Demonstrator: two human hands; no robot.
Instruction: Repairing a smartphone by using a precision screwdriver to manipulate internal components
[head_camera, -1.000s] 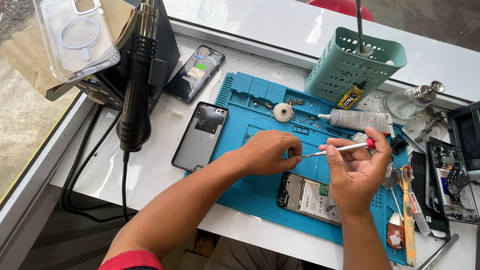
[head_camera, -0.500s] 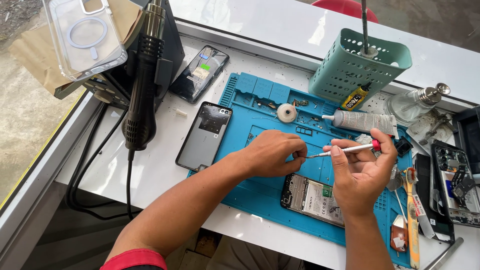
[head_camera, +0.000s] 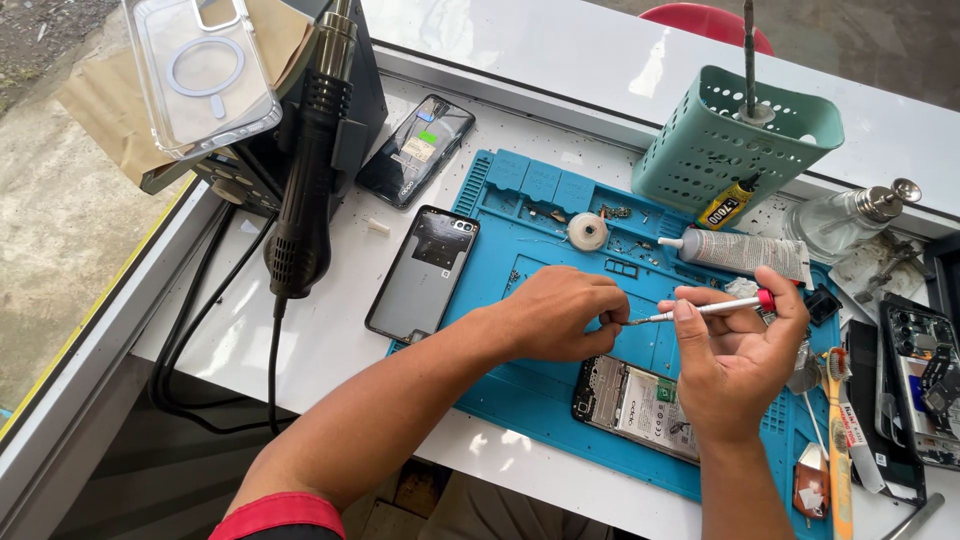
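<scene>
Barely shifted, right hand grips screwdriver, tip meeting curled, closed left hand.

Over the middle of the blue work mat, the left hand is curled into a loose fist, fingertips pinched on something too small to make out. The right hand grips a slim screwdriver with a red collar, its tip touching the left fingertips. An opened phone lies near the mat's front edge, just below both hands. A dark back cover straddles the mat's left edge. A tube of glue lies beside the green basket near the counter's back edge.
</scene>
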